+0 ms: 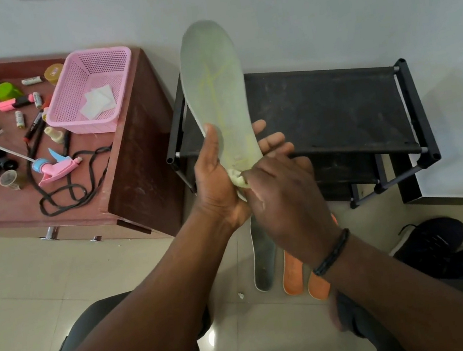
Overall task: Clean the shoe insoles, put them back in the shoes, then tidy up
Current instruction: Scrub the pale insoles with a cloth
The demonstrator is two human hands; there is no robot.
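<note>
Left hand (215, 177) grips the heel end of a pale green insole (214, 89), thumb across its front, fingertips showing past its right edge; the insole stands nearly upright in front of the black shoe rack (329, 103). At far left, a brown cabinet top (123, 166) carries a pink basket (89, 91) with white wipes inside, a pink spray head (55, 167) and black laces (78, 183); the small clutter beside them is hard to identify. Right hand (283, 198) pinches a crumpled whitish wad (238, 179) against the insole's heel, most of the wad hidden by the fingers. Below the arms, a dark insole (264, 262) and two orange insoles (293, 276) lie on the tiled floor, partly covered. Dark shoes (446, 250) sit at right, their detail lost in shadow.
</note>
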